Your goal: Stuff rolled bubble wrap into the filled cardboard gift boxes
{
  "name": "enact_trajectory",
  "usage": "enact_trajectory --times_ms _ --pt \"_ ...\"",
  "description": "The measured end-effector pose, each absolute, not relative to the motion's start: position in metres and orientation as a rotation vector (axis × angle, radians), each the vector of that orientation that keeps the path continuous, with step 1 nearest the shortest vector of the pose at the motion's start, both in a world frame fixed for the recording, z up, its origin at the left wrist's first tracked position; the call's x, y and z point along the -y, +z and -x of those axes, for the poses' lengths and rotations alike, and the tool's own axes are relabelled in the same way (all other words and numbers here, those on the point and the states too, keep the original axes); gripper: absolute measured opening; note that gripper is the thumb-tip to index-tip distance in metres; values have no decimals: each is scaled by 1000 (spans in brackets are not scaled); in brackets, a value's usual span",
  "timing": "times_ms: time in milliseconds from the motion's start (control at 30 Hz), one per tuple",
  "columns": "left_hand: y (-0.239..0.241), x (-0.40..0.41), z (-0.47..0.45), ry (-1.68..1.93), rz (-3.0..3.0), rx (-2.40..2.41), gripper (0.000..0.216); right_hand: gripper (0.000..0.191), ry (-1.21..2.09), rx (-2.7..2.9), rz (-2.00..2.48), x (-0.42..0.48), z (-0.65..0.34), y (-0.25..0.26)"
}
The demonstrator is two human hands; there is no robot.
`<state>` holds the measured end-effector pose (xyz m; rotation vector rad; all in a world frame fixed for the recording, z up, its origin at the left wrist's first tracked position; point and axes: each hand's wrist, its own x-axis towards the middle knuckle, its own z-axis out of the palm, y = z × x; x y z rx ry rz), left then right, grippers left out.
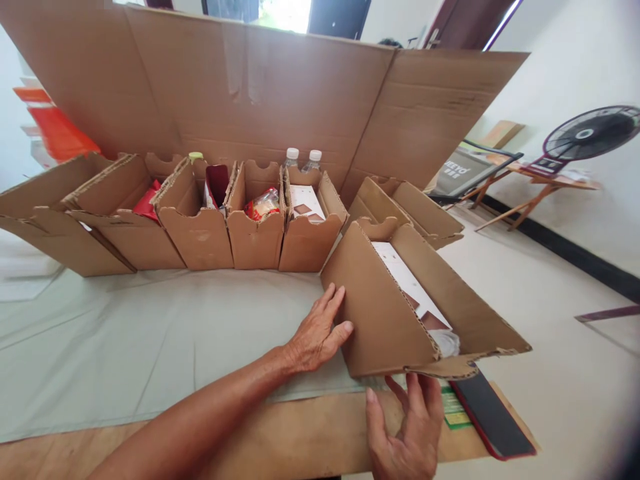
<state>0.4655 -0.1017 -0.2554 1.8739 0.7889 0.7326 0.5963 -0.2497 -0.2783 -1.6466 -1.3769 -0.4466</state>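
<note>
A long open cardboard bin [380, 313] lies at the table's right front, with white and brown flat packets [410, 287] inside it. My left hand [317, 333] rests flat against the bin's left wall, fingers stretched out. My right hand [407, 433] is under the bin's near end, fingers spread and touching its front edge. Neither hand holds anything.
A row of cardboard bins [200, 227] stands behind, holding a red packet [147, 200], a snack bag [263, 203] and two bottles [303, 159]. A tall cardboard sheet [240, 87] backs them. A dark phone [493, 417] lies at the table corner. A fan [590, 133] stands right.
</note>
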Motion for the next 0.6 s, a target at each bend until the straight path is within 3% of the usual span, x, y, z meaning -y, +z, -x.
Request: enact_trajectory --times_ms 600 --pt "-266 106 -465 782 -1934 -848 68 71 -257 1750 1694 199 -616 -254"
